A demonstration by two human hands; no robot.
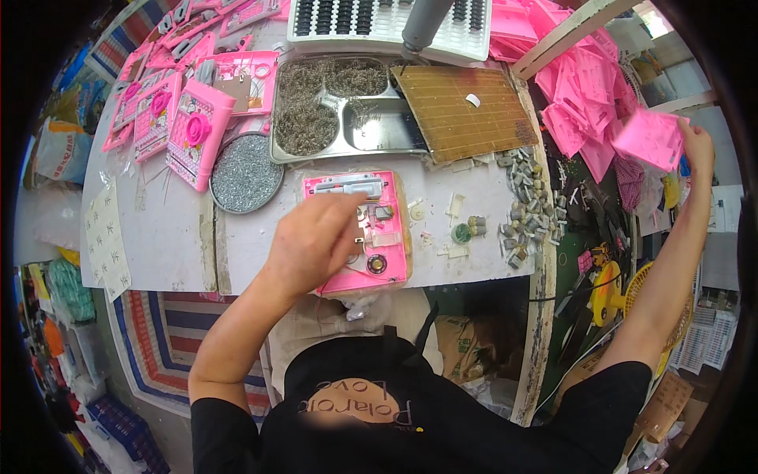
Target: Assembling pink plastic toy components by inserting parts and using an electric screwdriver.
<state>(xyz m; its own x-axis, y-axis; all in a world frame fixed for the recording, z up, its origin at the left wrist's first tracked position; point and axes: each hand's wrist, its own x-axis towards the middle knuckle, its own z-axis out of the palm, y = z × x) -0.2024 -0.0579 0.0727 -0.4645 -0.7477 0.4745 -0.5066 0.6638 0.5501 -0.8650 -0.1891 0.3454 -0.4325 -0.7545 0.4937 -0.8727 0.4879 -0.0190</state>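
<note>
Many silvery bits (246, 172) in round dish (246, 212); components (384, 212) in pink casing (355, 280).

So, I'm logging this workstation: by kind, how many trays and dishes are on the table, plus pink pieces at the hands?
Round dish: 1
Compartmented metal tray: 1
White tray: 1
Pink panel in the right hand: 1
Pink case beneath the left hand: 1
Total: 5

The pale table (158, 253) carries a metal tray (384, 134), round dish (237, 212), cylindrical metal parts (523, 213) and pink casings (202, 146).
</note>
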